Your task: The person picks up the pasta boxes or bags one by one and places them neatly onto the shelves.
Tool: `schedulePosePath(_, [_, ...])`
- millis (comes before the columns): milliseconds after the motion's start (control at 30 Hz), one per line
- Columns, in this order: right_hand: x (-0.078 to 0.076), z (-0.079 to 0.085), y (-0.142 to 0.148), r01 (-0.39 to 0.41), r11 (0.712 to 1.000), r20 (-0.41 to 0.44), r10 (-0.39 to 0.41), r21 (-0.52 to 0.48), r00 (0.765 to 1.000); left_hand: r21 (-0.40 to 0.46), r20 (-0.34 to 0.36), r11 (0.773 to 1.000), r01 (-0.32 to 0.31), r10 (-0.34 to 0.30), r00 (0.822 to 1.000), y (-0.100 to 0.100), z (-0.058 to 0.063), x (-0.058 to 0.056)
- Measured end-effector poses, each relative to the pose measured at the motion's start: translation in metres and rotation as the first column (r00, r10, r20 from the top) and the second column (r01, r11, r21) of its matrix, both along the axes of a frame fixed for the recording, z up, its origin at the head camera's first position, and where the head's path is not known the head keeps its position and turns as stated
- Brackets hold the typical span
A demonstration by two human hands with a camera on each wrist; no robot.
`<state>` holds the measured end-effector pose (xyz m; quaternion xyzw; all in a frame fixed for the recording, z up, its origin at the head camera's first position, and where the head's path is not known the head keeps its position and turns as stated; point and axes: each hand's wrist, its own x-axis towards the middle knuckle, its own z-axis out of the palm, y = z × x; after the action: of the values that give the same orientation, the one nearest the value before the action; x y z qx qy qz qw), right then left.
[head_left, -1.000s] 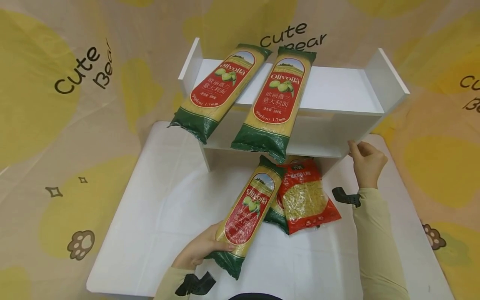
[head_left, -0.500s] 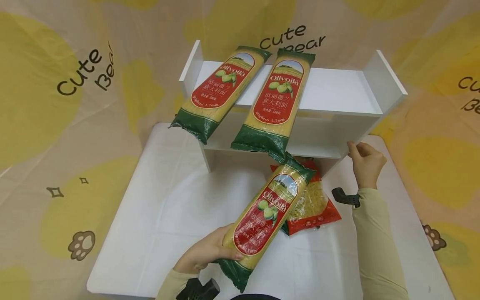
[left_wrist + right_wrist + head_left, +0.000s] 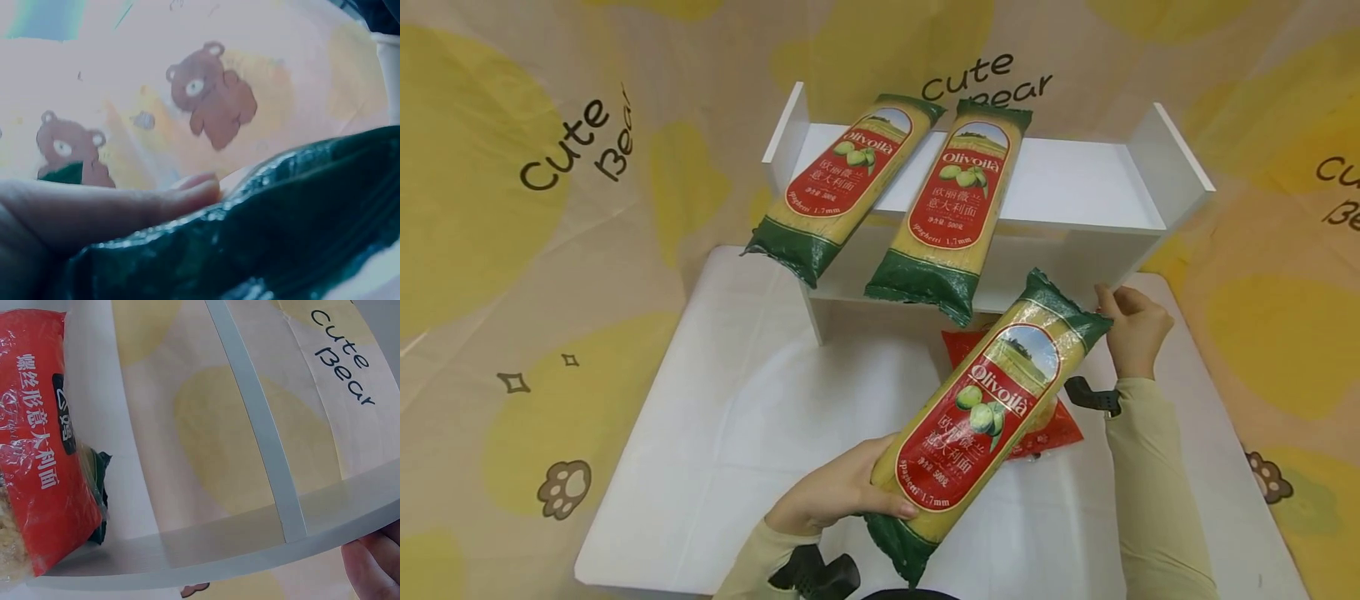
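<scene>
My left hand (image 3: 842, 487) grips a spaghetti pack (image 3: 985, 408) near its lower green end, thumb across the front. The pack is tilted, its top leaning right and covering part of the shelf and a red pasta bag (image 3: 1063, 429). In the left wrist view the pack's green end (image 3: 300, 206) fills the lower part. My right hand (image 3: 1135, 329) pinches the right side panel edge of a white shelf (image 3: 1075, 179); the right wrist view shows its fingertips on the panel (image 3: 262, 556). Two more spaghetti packs (image 3: 850, 179) (image 3: 958, 200) lie slanted on the upper shelf, overhanging the front.
The shelf stands at the back of a white table (image 3: 700, 467). In the right wrist view the red bag (image 3: 47, 450) lies at the shelf's foot, with a green-ended pack (image 3: 100, 487) partly behind it. A patterned cloth (image 3: 587, 292) hangs behind and around.
My left hand has brought the spaghetti pack up and to the right, tilting its top further right over the red bag. My right hand has stayed at the shelf edge.
</scene>
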<state>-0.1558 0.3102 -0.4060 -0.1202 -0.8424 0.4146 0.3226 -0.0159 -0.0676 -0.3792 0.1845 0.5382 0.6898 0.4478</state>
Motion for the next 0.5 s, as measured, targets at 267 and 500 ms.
schedulePosePath(267, [0.0, 0.0, 0.004, 0.047, 0.967, -0.084, -0.027, 0.249, 0.996, 0.032, -0.06, 0.999, -0.037, 0.039, 0.997, 0.023, 0.022, -0.002])
schedulePosePath(500, [0.0, 0.0, 0.001, 0.024, 0.999, -0.038, -0.023, 0.037, 0.999, 0.08, -0.097, 0.986, -0.149, 0.156, 0.983, 0.05, 0.038, -0.005])
